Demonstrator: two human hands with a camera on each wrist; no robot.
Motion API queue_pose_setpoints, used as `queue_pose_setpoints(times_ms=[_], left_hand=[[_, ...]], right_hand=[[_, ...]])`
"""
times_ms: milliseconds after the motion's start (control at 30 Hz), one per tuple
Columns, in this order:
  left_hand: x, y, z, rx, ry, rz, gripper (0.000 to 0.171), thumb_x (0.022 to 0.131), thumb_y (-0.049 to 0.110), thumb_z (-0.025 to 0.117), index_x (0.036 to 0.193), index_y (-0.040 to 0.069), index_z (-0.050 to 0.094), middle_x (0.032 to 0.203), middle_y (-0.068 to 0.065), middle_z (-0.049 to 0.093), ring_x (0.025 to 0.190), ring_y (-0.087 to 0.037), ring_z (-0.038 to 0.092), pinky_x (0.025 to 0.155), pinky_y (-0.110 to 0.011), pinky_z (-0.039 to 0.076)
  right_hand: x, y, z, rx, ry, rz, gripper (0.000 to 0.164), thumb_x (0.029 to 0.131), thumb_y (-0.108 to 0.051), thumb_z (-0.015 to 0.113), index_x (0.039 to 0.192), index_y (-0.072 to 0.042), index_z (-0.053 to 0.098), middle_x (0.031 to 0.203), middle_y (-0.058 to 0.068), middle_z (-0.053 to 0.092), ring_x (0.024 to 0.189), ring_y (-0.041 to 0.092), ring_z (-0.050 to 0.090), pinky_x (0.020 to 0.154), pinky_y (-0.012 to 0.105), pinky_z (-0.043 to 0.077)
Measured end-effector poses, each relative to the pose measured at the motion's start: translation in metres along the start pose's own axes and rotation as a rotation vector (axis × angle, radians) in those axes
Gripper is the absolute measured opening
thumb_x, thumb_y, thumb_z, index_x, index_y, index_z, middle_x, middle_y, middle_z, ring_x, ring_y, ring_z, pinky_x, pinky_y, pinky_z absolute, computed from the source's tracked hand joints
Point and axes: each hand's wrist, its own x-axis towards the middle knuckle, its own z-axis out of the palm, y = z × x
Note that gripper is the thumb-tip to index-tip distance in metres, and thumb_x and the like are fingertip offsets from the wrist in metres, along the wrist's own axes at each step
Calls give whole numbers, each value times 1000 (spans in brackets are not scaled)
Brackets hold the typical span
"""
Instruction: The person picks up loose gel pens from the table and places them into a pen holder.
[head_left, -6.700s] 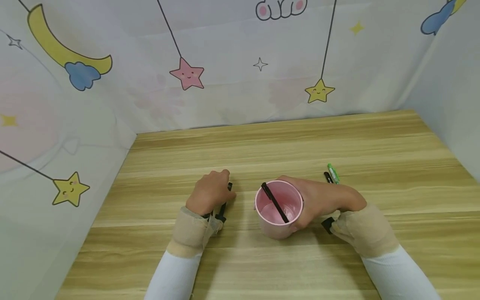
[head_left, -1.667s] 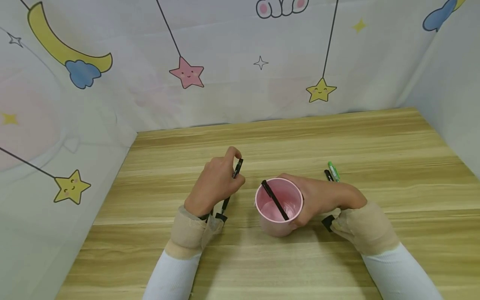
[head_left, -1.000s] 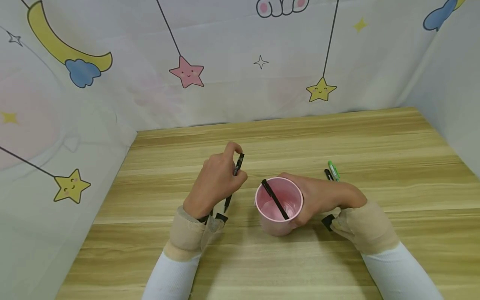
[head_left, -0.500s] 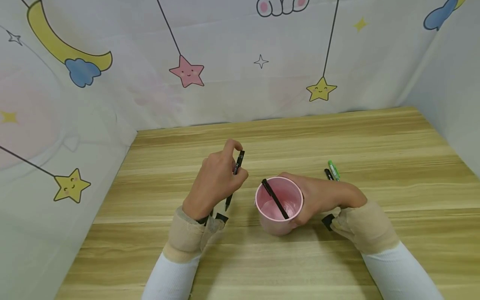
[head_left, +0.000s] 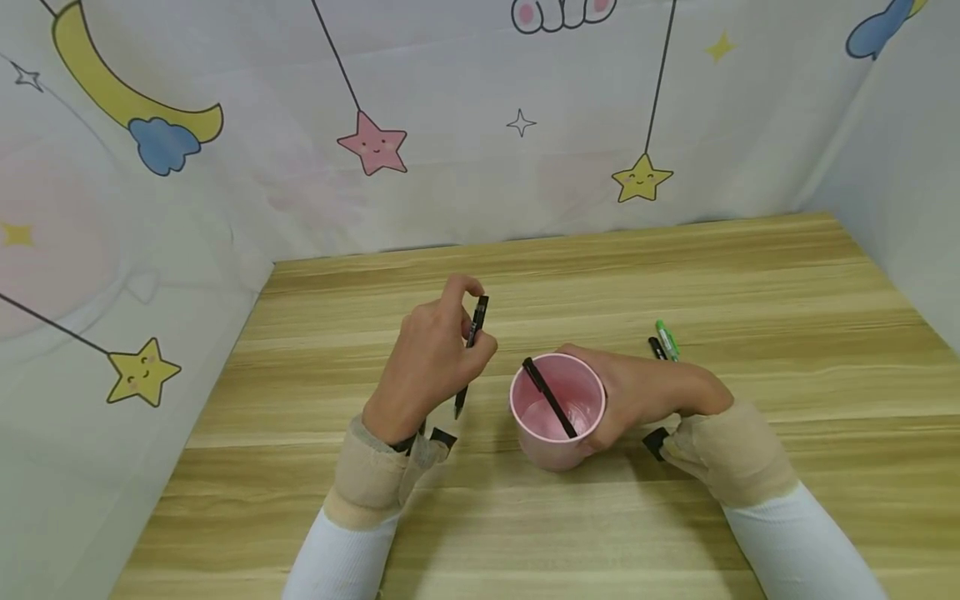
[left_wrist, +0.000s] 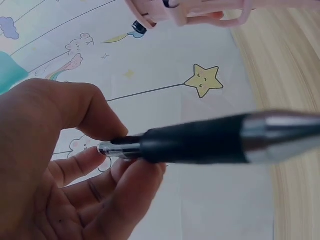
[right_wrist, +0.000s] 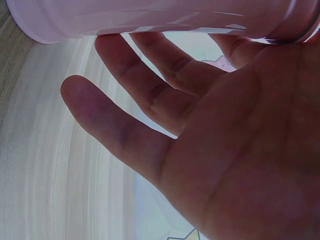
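Observation:
My left hand (head_left: 435, 354) pinches a black ballpoint pen (head_left: 477, 323) between thumb and fingers, left of a small pink bucket (head_left: 551, 454). The index finger bends to the pen's top end, and the tip points down toward me. Large in the left wrist view, the same pen (left_wrist: 200, 141) shows its dark grip and silver cone. My right hand (head_left: 637, 392) holds the bucket from its right side, thumb at the near wall. In the right wrist view, some fingertips meet the bucket wall (right_wrist: 165, 17) while one finger (right_wrist: 115, 120) stays off it. Inside the bucket leans a black pen (head_left: 551, 398).
Behind my right wrist, a green pen (head_left: 667, 339) and a black pen (head_left: 657, 348) lie on the wooden table (head_left: 360, 308). White cloth walls (head_left: 465, 200) printed with stars and a moon stand around the table's back and sides.
My left hand has lifted from low over the table and moved away from me with the pen, its index finger now bent at the pen's top. The right hand and bucket hold their place.

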Motion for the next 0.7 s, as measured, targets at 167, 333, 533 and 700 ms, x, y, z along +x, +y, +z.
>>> queue_pose_setpoints(times_ms=[167,333,533,700], left_hand=[[0,1,-1,-17,38,-6,45,67,12,53,112,11,47,60,7,50,44,-8,38,40,-28,36],[1,2,-1,-21,66,-7,45,67,12,53,112,12,47,62,7,50,44,-8,38,40,-27,36],[2,3,-1,-38,89,-22,45,68,13,53,113,13,48,65,8,50,44,-5,39,41,-27,37],[2,4,-1,-64,111,-23,45,69,12,54,113,13,49,66,8,50,44,2,42,41,-25,41]], right_hand=[[0,-2,0,1,2,-7,68,63,-10,81,122,-11,47,111,8,58,101,29,52,91,54,41],[1,-2,0,17,0,0,68,62,-9,81,122,-11,47,111,8,58,101,29,52,91,55,40],[-4,0,0,29,41,58,76,62,-7,82,127,-8,42,118,8,55,107,31,50,94,60,37],[-2,0,0,23,20,29,72,63,-7,82,125,-8,44,115,9,58,104,30,51,92,56,40]])
